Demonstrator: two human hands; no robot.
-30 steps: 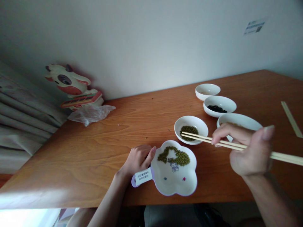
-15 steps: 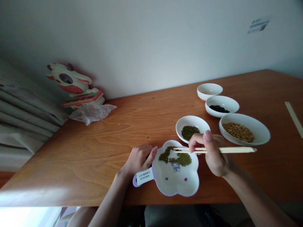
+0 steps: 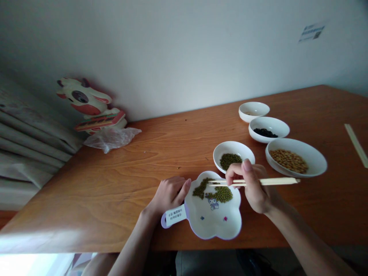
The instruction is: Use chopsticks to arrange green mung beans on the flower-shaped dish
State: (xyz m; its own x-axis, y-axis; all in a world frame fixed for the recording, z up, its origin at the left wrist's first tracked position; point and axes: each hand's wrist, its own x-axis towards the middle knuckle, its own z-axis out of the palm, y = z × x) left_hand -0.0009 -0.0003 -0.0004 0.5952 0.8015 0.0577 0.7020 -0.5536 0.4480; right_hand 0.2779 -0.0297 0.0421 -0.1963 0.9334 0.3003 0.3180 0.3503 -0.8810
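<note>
My right hand is closed around a pair of pale wooden chopsticks. Their tips point left, among green mung beans in a white, flower-shaped dish with a purple rim and a labelled handle. I cannot tell whether a bean is between the tips. My left hand, its fingers curled, grips the dish's left rim with the thumb at the edge. Just behind my right hand stands a white bowl of mung beans, partly covered by the fingers.
To the right are a bowl of tan beans, a bowl of black beans and a bowl with a few pale bits. Another pale stick lies far right. A cow toy and a plastic bag are at back left.
My right hand and the chopsticks have shifted slightly left, the tips moving a little further over the beans. My left hand and the dish stay put.
</note>
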